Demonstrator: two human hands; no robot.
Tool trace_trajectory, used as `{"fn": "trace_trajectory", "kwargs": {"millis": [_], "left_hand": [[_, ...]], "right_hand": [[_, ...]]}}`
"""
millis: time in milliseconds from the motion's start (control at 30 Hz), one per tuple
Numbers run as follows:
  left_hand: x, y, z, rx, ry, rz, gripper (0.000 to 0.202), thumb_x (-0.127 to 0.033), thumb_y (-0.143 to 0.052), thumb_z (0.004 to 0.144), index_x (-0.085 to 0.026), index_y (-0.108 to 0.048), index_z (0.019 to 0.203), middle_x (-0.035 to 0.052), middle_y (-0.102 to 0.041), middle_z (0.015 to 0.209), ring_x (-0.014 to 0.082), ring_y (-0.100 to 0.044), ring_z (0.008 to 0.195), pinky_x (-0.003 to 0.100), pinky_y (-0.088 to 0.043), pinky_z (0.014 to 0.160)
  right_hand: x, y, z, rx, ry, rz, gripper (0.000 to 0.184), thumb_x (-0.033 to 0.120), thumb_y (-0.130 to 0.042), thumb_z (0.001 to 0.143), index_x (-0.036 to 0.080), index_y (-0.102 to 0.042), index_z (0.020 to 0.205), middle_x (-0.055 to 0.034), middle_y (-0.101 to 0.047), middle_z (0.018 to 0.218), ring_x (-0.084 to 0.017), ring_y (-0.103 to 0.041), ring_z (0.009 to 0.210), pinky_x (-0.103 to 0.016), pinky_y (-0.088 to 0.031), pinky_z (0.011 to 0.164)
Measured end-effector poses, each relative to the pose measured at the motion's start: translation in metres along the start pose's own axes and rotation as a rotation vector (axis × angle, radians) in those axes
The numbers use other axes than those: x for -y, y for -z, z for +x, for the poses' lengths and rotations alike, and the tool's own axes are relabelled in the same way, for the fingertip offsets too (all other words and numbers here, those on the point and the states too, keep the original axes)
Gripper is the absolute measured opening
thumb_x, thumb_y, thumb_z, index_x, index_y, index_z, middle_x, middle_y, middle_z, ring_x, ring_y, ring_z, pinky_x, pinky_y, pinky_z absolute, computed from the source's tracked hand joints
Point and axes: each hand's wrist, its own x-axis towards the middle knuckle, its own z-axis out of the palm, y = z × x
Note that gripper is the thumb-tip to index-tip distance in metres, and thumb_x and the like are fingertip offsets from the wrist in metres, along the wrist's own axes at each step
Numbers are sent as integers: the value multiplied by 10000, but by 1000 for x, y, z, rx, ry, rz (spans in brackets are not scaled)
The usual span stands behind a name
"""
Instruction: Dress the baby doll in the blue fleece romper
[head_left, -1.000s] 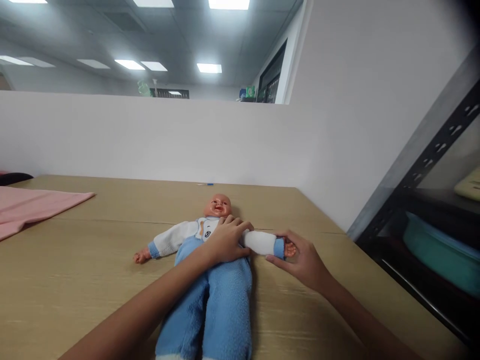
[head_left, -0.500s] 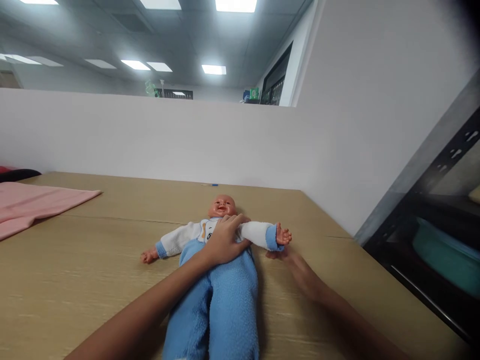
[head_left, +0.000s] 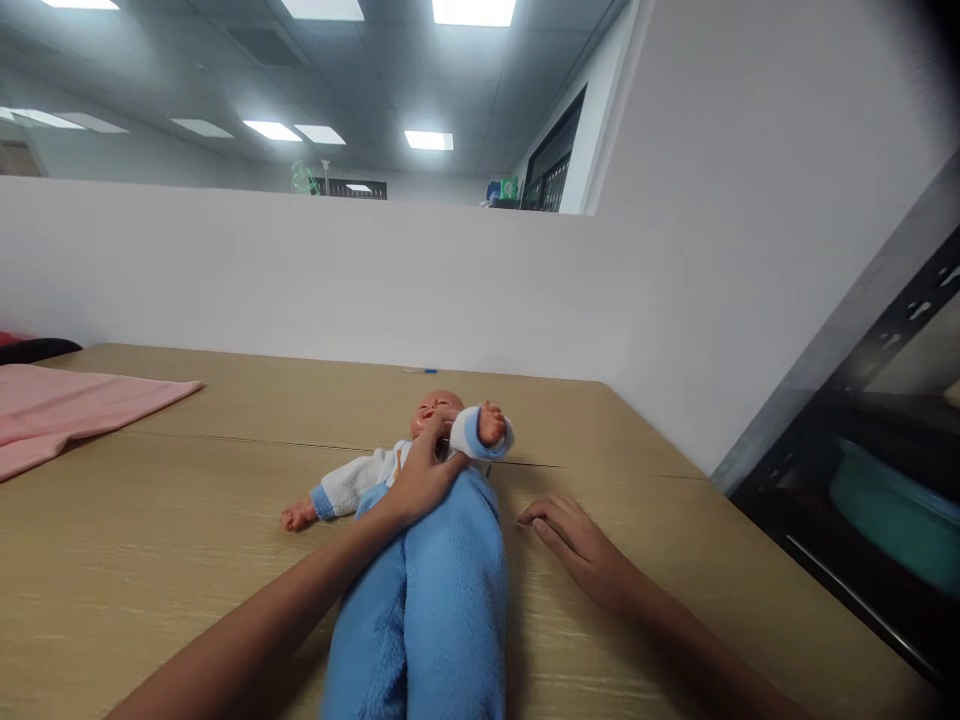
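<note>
A baby doll (head_left: 457,560) in a white top and fluffy blue trousers lies on its back, rolled slightly to the left, on the wooden table (head_left: 187,560). My left hand (head_left: 424,480) grips its chest by the shoulder, with fingers partly hidden behind the raised sleeve. That sleeved arm points up towards me, its small doll hand (head_left: 492,424) showing beside the head. The other doll arm (head_left: 352,487) stretches out to the left on the tabletop. To the right of the doll, my right hand (head_left: 577,550) is open above the table, touching nothing I can make out.
A pink cloth (head_left: 82,405) lies at the table's left. Near the back edge rests a small blue-tipped stick (head_left: 429,371). A white partition wall (head_left: 337,280) borders the back. On the right, a dark metal shelf (head_left: 832,560) holds a teal basin (head_left: 892,510).
The doll has rolled left, and its arm has swung from pointing right to pointing up. My left hand shifted slightly left with it. My right hand came out from behind the sleeve.
</note>
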Motion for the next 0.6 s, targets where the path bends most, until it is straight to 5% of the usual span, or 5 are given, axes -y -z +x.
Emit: {"fn": "trace_trajectory", "kwargs": {"millis": [133, 400, 600], "left_hand": [[9, 14, -1, -158, 40, -126, 583, -417, -746, 944, -242, -535, 1458, 102, -610, 1556, 259, -569, 1446, 407, -399, 1257], [2, 46, -7, -489, 212, -253, 612, -647, -838, 818, -210, -644, 1199, 73, -783, 1105, 290, -730, 1140, 417, -582, 1039], [12, 73, -12, -619, 297, -488, 710, -615, -845, 838, -271, -565, 1392, 68, -721, 1387, 251, -724, 1222, 379, -600, 1047]], "right_hand": [[3, 0, 2, 8, 4, 5, 388, 486, -388, 1151, 279, -716, 1123, -69, -744, 1157, -272, -644, 1155, -469, -461, 1076], [4, 2, 3, -6, -24, 26, 442, 524, -391, 1140, 277, -749, 1065, -75, -760, 1101, -285, -666, 1115, -477, -478, 1066], [16, -15, 3, -61, -72, 112, 348, 524, -502, 1103, 266, -730, 1153, -105, -755, 1185, -308, -683, 1157, -519, -519, 1074]]}}
